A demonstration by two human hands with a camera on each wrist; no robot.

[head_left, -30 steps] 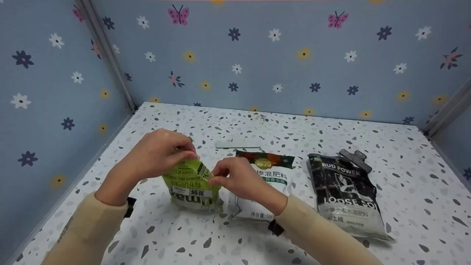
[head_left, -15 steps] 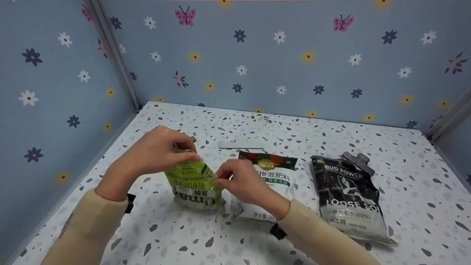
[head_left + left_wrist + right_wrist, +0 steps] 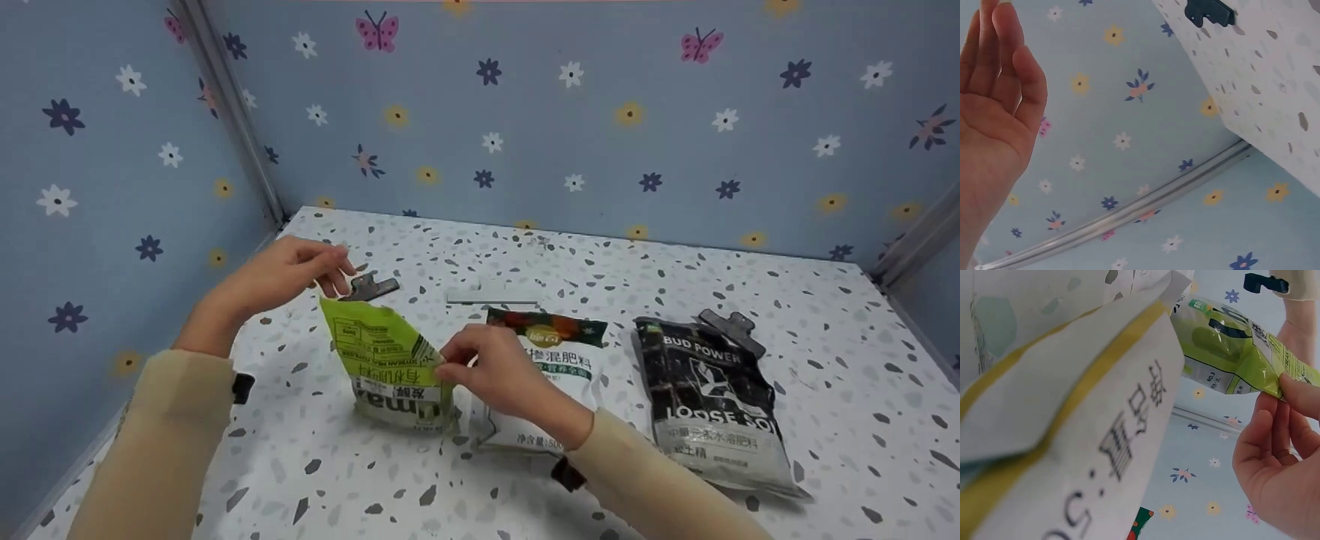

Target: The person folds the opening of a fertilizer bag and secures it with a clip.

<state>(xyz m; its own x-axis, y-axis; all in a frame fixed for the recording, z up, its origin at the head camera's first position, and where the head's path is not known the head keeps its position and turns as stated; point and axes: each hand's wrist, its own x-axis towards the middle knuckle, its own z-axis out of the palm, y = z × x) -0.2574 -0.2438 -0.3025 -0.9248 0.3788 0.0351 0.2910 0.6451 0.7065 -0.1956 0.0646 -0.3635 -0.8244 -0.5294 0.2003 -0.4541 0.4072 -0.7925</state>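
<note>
A lime-green fertilizer bag (image 3: 382, 360) stands upright on the speckled table, its printed text upside down. My right hand (image 3: 499, 371) pinches the bag's right edge between thumb and fingers, which the right wrist view also shows on the green bag (image 3: 1230, 349). Behind the bag's top left corner hovers my left hand (image 3: 281, 274), holding nothing, its fingers loosely bent. Just beside those fingers a dark bulldog clip (image 3: 367, 287) lies on the table, partly hidden by the bag. In the left wrist view the clip (image 3: 1210, 11) sits apart from the left hand (image 3: 999, 107).
A white fertilizer bag (image 3: 551, 352) lies right of the green one, partly under my right hand. Further right is a black bag (image 3: 709, 405), with another dark clip (image 3: 731, 326) at its top corner. A thin pale strip (image 3: 491, 296) lies behind. Flowered walls (image 3: 525, 112) enclose the table.
My left hand has let go of the green bag's top and moved back and left, towards the clip, which now shows more. The right hand keeps its pinch.
</note>
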